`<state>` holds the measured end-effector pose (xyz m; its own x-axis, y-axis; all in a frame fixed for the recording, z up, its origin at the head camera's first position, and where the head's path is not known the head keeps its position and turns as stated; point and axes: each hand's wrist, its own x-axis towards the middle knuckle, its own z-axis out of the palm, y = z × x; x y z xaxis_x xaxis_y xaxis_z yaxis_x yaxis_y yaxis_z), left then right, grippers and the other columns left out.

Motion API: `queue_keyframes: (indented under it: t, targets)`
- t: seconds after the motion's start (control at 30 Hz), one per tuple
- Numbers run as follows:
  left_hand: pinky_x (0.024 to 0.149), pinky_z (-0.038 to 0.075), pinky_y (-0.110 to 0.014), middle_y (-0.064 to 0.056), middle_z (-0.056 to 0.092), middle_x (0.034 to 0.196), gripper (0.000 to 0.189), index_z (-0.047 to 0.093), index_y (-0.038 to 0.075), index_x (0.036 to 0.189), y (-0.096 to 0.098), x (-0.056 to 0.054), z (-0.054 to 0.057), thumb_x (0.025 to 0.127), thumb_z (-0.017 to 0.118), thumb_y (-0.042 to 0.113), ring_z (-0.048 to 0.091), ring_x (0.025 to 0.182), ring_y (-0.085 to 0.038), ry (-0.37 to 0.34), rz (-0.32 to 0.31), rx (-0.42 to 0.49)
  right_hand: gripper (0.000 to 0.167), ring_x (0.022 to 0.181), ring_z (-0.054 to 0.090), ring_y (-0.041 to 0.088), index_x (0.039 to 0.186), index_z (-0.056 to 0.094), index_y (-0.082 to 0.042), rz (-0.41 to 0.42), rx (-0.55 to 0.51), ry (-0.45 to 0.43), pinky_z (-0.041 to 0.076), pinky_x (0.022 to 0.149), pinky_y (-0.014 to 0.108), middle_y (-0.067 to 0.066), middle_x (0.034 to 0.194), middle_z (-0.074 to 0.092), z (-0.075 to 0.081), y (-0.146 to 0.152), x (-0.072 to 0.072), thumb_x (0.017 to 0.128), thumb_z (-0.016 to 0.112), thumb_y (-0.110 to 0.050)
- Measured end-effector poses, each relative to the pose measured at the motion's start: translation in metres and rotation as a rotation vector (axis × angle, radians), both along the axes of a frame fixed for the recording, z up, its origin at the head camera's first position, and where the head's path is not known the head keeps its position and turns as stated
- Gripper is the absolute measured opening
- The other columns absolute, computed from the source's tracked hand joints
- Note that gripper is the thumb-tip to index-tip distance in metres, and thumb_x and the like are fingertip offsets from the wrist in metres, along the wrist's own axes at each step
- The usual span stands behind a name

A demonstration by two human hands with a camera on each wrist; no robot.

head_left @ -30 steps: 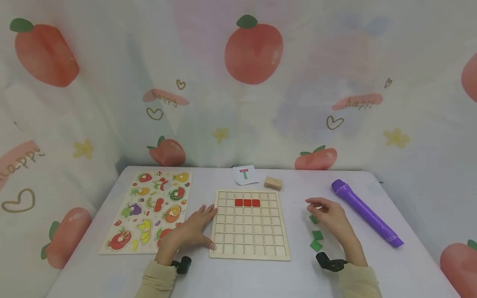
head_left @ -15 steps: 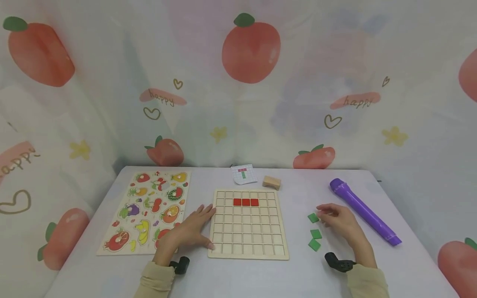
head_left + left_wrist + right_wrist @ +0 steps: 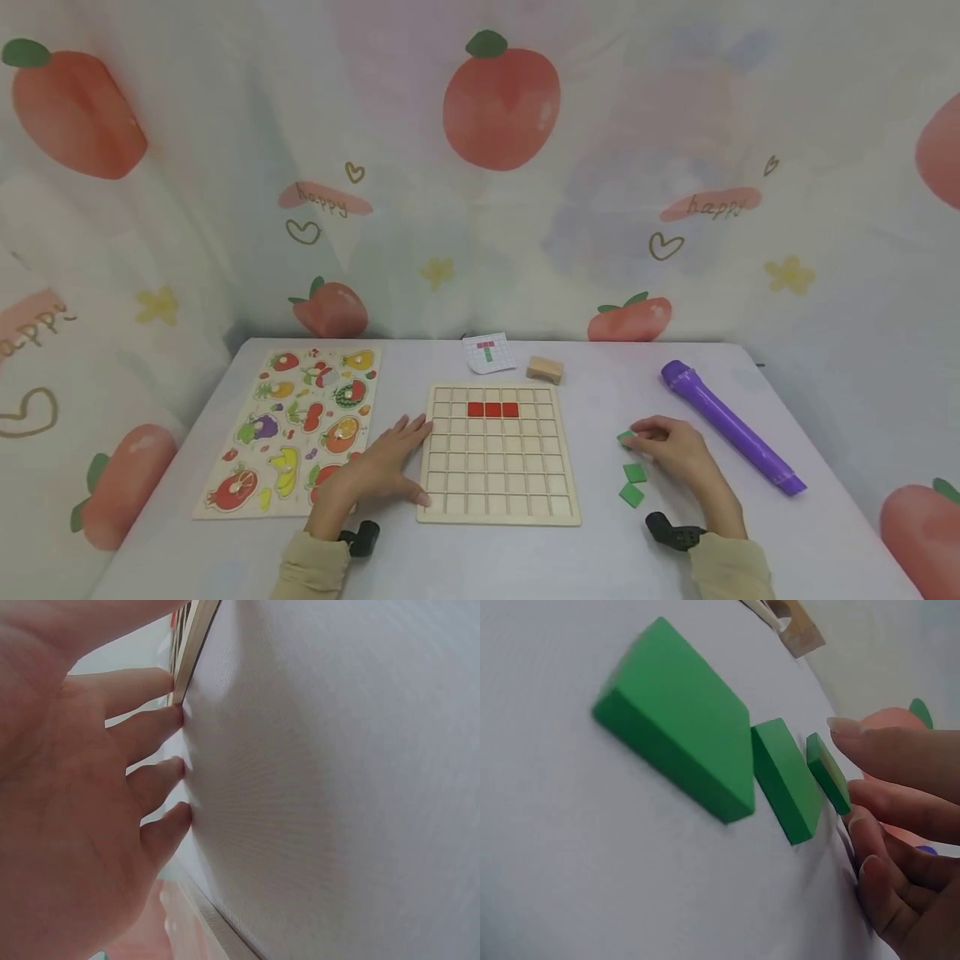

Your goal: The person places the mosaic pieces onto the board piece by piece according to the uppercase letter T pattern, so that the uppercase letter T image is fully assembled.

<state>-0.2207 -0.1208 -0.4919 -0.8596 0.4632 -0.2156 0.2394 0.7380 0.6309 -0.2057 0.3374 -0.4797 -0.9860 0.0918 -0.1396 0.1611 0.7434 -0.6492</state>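
My left hand (image 3: 382,467) lies with its fingers spread along the left edge of the wooden grid board (image 3: 517,514). In the left wrist view its fingertips (image 3: 176,769) touch the tabletop beside the board's edge. A row of red square tiles (image 3: 492,409) sits in the board's upper part. My right hand (image 3: 675,446) is at the farthest green tile (image 3: 623,437), which it partly covers. In the right wrist view that tile (image 3: 827,774) has fingertips at its edge; whether they pinch it I cannot tell. Nearer lie two green tiles (image 3: 634,473), one behind the other.
A wooden fruit puzzle board (image 3: 300,450) lies on the left, partly behind my left wrist. Behind the grid board are a paper card (image 3: 489,353) with a T pattern and a small wooden block (image 3: 545,369). A purple tube-shaped toy (image 3: 735,429) lies at the right.
My right hand first drew back to the right from over the green tiles, then came left again to the farthest one. My left hand stays at the board's edge.
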Motion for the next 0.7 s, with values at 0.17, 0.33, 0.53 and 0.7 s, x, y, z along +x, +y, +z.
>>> queue_keyframes:
  t: [0.17,0.33,0.53,0.7]
  targets:
    - [0.126,0.018,-0.062,-0.008,0.025,0.171,0.11,0.037,0.009,0.16,-0.0013,0.0005,0.0001,0.069,0.095,0.03,0.012,0.16,-0.037,0.004,-0.003,0.009,0.045,0.091,0.06,0.022,0.121,0.069,0.001,-0.005,0.036,-0.005,0.048,0.071,0.029,0.01,0.101,0.069,-0.0025,-0.0038,-0.0038,0.091,0.078,-0.031]
    - [0.126,0.019,-0.062,-0.009,0.025,0.171,0.11,0.036,0.009,0.16,-0.002,-0.0003,-0.0017,0.07,0.095,0.031,0.012,0.16,-0.037,0.01,-0.013,0.008,0.041,0.097,0.064,0.029,0.118,0.066,0.002,-0.005,0.042,-0.007,0.051,0.081,0.039,0.015,0.106,0.069,-0.0037,-0.0056,-0.0047,0.091,0.078,-0.026]
    - [0.126,0.018,-0.063,-0.009,0.025,0.171,0.11,0.037,0.009,0.16,-0.002,-0.0012,-0.0039,0.07,0.095,0.031,0.012,0.16,-0.037,0.012,-0.013,0.015,0.03,0.094,0.066,0.027,0.11,0.066,0.001,0.012,0.057,0.059,0.052,0.079,0.037,0.014,0.101,0.071,-0.0048,-0.0077,-0.0039,0.09,0.076,-0.019]
    - [0.126,0.018,-0.063,-0.009,0.025,0.171,0.11,0.036,0.008,0.16,-0.0023,-0.0013,-0.0048,0.07,0.095,0.031,0.012,0.16,-0.038,0.018,-0.019,0.017,0.023,0.081,0.066,0.016,0.109,0.067,0.002,0.018,0.029,0.109,0.051,0.067,0.026,0.012,0.095,0.073,-0.0044,-0.0074,-0.0027,0.093,0.072,-0.014]
